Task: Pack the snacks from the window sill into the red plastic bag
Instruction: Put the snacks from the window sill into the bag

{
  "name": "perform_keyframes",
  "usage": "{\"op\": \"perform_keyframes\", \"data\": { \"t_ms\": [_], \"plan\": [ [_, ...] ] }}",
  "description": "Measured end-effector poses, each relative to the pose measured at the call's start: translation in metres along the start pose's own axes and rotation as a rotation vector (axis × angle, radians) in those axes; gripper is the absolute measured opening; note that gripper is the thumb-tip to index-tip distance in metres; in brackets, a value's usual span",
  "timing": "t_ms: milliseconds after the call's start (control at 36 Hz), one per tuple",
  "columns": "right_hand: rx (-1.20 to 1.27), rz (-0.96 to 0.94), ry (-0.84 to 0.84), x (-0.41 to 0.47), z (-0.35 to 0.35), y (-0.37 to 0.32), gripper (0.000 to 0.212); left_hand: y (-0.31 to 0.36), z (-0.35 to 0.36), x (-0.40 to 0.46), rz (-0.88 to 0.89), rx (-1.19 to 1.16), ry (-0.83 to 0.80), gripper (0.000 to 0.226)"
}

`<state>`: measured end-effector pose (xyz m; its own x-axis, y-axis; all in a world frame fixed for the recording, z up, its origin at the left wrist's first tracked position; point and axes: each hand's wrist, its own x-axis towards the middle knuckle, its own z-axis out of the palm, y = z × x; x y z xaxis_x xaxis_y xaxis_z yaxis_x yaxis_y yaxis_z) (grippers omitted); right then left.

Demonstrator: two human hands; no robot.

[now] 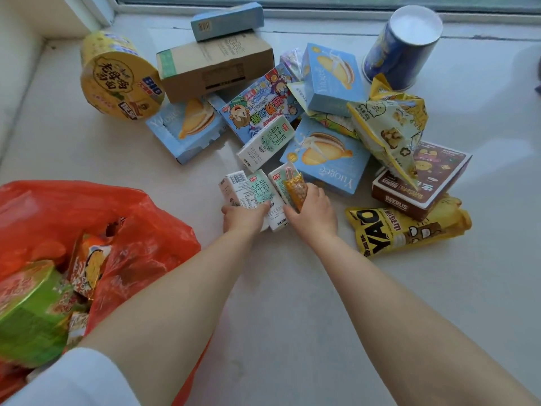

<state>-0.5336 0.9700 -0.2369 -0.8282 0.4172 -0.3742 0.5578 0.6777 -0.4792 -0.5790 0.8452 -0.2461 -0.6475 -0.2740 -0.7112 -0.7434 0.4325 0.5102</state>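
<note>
Red plastic bag (152, 230) at my left, part filled: green tub, snack packs inside. I judge most still out: boxes, chip bags, yellow tub (117, 77) heaped on sill (292, 303). Left hand (244, 219) closed round milk carton (248, 190); right hand (314, 213) gripping second carton plus small orange packet (298, 191)

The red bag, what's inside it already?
Inside the red plastic bag sit a green noodle bowl and an orange snack packet. Anything deeper is hidden beneath them and the plastic.
</note>
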Motion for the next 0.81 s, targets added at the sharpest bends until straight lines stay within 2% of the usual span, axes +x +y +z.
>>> {"op": "perform_keyframes", "data": {
  "t_ms": [83, 278, 472, 583, 694, 806],
  "plan": [
    [0.005, 0.049, 0.015, -0.002, 0.004, 0.001, 0.060, 0.000, -0.003, 0.000, 0.018, 0.005, -0.038, 0.071],
    [0.126, 0.251, -0.064, -0.017, 0.006, 0.011, 0.064, -0.005, -0.013, -0.007, 0.048, 0.093, -0.097, 0.065],
    [0.219, 0.363, -0.156, -0.053, 0.004, 0.027, 0.055, -0.043, -0.016, -0.012, 0.006, 0.125, -0.216, 0.078],
    [0.333, 0.427, -0.205, -0.077, 0.004, 0.033, 0.048, -0.069, -0.019, -0.022, 0.005, 0.226, -0.312, 0.069],
    [0.513, 0.491, -0.174, -0.103, 0.008, 0.040, 0.036, -0.084, -0.029, -0.049, 0.044, 0.277, -0.307, 0.060],
    [0.801, 0.501, -0.167, -0.126, 0.004, 0.038, 0.011, -0.087, -0.038, -0.070, 0.144, 0.224, -0.360, 0.063]
  ]
}}
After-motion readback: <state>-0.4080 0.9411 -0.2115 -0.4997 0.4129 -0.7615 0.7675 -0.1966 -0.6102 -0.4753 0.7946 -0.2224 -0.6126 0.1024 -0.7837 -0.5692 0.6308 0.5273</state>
